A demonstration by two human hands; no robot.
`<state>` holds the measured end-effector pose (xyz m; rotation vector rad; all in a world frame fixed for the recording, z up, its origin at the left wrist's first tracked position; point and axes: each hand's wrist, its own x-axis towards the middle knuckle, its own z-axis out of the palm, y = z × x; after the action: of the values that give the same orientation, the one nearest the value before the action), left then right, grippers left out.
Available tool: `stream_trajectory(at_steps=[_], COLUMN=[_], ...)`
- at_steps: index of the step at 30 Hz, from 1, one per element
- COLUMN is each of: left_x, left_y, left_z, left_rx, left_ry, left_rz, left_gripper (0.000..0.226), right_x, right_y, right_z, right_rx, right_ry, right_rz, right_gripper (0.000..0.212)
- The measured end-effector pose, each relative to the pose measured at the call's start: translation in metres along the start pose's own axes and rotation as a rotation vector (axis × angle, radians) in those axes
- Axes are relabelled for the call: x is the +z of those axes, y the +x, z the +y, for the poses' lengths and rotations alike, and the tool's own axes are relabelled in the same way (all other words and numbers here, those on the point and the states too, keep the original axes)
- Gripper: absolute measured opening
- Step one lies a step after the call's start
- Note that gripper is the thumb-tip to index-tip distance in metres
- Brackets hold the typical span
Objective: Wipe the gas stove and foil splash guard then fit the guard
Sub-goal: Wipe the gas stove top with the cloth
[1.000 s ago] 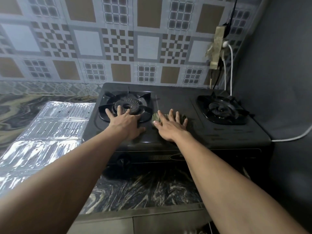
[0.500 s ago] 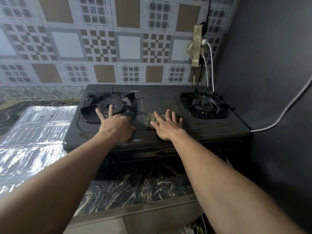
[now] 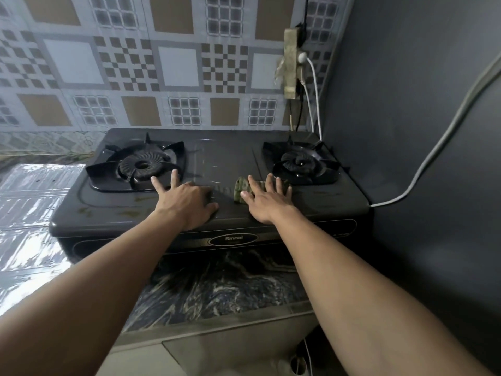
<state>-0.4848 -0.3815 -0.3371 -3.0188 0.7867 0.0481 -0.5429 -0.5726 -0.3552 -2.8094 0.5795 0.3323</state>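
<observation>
Now right hand [image 3: 267, 202] presses cloth [image 3: 241, 189] (stove [image 3: 225, 158]).

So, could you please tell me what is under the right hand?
A green cloth lies flat beneath the right hand on the stove; its left end shows, the rest is covered.

Dim, soft (edges bowed), foil [image 3: 29, 213] glaring.
</observation>
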Motion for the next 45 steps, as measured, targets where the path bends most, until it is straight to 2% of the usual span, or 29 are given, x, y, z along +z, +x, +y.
stream_trajectory(at_steps=[11,15,18,27,38,45], left_x=[0.009,0.007,0.006,0.008,0.015,0.014], left_y=[-0.001,0.0,0.003,0.008,0.012,0.012], left_z=[0.051,0.063,0.073,0.102,0.119,0.121], left_rx=[-0.002,0.003,0.009,0.024,0.01,0.022], left_ry=[-0.029,-0.023,-0.022,-0.032,-0.051,-0.044], left_rz=[0.008,0.012,0.012,0.022,0.041,0.039], left_gripper=[0.059,0.059,0.059,0.056,0.058,0.06], right_x=[-0.007,-0.006,-0.001,-0.009,-0.016,-0.012], right_y=[-0.009,-0.009,-0.011,-0.009,-0.006,-0.009], right_z=[0.056,0.063,0.064,0.101,0.143,0.162], right_rx=[-0.026,-0.04,-0.113,-0.1,-0.122,-0.155], right_ry=[-0.01,-0.087,-0.004,0.006,0.001,0.005], right_rz=[0.01,0.114,0.197,0.078,0.096,0.176], right_gripper=[0.061,0.062,0.052,0.06,0.059,0.057])
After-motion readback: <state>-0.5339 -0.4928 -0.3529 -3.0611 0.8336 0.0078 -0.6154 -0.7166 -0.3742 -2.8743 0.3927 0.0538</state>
